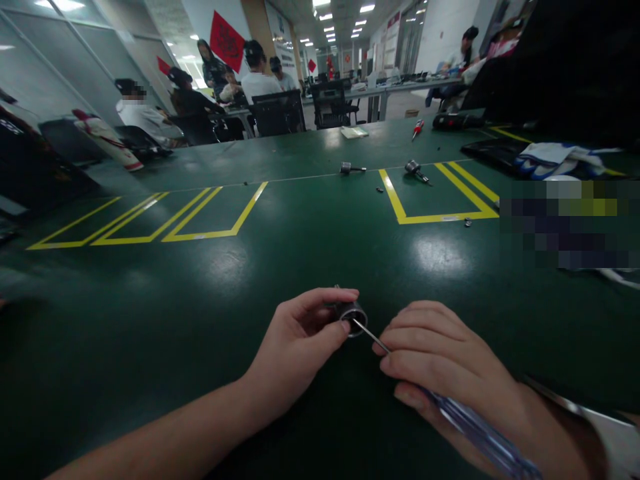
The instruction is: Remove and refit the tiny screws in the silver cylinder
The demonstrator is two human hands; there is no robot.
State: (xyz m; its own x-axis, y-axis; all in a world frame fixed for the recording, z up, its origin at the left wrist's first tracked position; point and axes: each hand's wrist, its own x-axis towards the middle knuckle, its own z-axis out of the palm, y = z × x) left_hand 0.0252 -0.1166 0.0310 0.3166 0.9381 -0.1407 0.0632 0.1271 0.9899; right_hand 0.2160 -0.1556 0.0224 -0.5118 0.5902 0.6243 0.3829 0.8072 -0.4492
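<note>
Near the middle of the green table, my left hand [293, 343] is closed around a small hollow metal cylinder [351, 309], its round open end turned toward me. Thumb and fingers grip its sides, and a thin stem shows at its far end. My right hand [445, 347] is wrapped around a screwdriver [480, 430] with a clear purplish handle. The screwdriver's slim shaft slants up and left, with its tip inside the cylinder's opening. What the tip touches in there is hidden.
Two stemmed metal parts [346, 169] [414, 168] lie farther back, with small metal pieces [467, 223] nearby. Yellow tape [215, 235] marks areas on the table [310, 233]. A red screwdriver [417, 129] and white-blue gloves [557, 160] lie beyond. Several people sit in the background.
</note>
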